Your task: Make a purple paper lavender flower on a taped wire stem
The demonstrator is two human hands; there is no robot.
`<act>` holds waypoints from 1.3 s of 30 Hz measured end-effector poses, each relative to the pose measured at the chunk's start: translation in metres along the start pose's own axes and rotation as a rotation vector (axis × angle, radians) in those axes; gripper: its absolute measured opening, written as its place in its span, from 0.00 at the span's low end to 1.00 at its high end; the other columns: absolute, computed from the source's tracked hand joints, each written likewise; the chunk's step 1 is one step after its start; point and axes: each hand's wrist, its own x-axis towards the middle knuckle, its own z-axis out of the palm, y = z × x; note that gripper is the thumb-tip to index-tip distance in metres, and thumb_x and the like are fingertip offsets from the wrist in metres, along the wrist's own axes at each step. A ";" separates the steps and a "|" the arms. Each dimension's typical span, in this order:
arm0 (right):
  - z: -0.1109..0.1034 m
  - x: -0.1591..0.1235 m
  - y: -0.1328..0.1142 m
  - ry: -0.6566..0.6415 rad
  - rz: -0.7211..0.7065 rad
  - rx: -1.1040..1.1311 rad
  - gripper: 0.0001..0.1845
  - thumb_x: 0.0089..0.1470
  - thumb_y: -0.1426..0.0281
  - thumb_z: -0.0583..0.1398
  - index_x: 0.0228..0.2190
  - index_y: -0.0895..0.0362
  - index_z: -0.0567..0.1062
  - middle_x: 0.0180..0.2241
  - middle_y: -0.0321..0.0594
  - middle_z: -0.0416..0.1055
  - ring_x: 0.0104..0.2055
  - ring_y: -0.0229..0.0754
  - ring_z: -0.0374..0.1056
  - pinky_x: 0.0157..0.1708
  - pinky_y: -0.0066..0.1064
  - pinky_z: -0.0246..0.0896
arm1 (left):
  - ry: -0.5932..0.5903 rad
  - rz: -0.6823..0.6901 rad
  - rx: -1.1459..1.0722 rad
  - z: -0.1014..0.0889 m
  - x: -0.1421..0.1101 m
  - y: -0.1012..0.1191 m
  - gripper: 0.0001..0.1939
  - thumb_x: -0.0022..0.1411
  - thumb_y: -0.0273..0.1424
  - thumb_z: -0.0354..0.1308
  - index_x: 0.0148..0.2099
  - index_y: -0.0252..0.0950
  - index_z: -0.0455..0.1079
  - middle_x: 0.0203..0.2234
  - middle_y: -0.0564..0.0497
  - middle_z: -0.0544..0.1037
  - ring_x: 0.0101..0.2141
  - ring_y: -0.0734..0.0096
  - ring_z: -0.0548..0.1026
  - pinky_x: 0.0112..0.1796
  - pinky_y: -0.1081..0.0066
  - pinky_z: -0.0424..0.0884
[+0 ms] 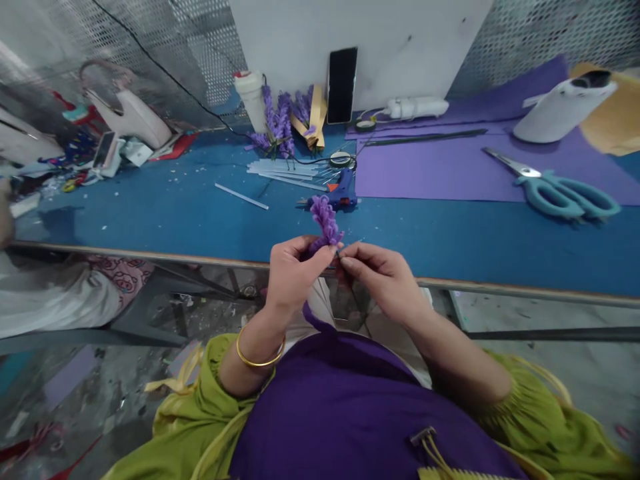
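Observation:
My left hand [293, 270] pinches the base of a purple fringed paper flower spike [326, 223], holding it upright just over the table's near edge. My right hand [381, 277] is closed beside it, fingertips pressed at the same base on a thin stem that is hard to make out. A gold bangle sits on my left wrist. A strip of purple paper hangs down from the flower between my hands toward my lap.
On the blue table [175, 213] lie a blue glue gun [343, 195], glue sticks [283, 170], finished purple flowers [277, 123], a dark phone [342, 85], purple sheets [440, 170], teal scissors [560, 190] and a white jug [563, 110]. Clutter and another person's clothing fill the left.

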 end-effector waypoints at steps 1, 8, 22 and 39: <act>0.002 -0.001 0.000 0.010 -0.007 0.004 0.12 0.55 0.60 0.62 0.27 0.56 0.75 0.22 0.35 0.69 0.24 0.35 0.65 0.25 0.28 0.62 | -0.014 -0.002 -0.023 -0.001 -0.001 0.001 0.08 0.53 0.33 0.62 0.30 0.34 0.77 0.21 0.53 0.74 0.23 0.76 0.67 0.27 0.74 0.65; 0.009 -0.005 0.002 0.090 -0.058 0.036 0.11 0.56 0.63 0.63 0.28 0.57 0.74 0.19 0.32 0.67 0.20 0.33 0.63 0.22 0.27 0.59 | -0.121 -0.015 -0.128 -0.006 -0.008 0.009 0.09 0.56 0.33 0.59 0.31 0.33 0.77 0.21 0.53 0.74 0.21 0.80 0.63 0.22 0.76 0.58; 0.020 -0.009 0.001 0.217 -0.091 0.012 0.10 0.56 0.67 0.61 0.25 0.57 0.71 0.18 0.31 0.66 0.18 0.32 0.63 0.19 0.24 0.57 | -0.047 -0.025 -0.082 -0.001 -0.012 0.006 0.11 0.57 0.33 0.59 0.29 0.31 0.77 0.18 0.53 0.71 0.18 0.82 0.59 0.21 0.76 0.55; 0.021 -0.009 0.019 0.383 -0.547 -0.732 0.06 0.58 0.74 0.58 0.29 0.56 0.71 0.25 0.36 0.69 0.27 0.36 0.64 0.27 0.28 0.57 | 0.124 0.053 0.050 0.010 -0.007 -0.011 0.05 0.53 0.29 0.61 0.28 0.33 0.76 0.21 0.54 0.73 0.24 0.78 0.67 0.27 0.76 0.63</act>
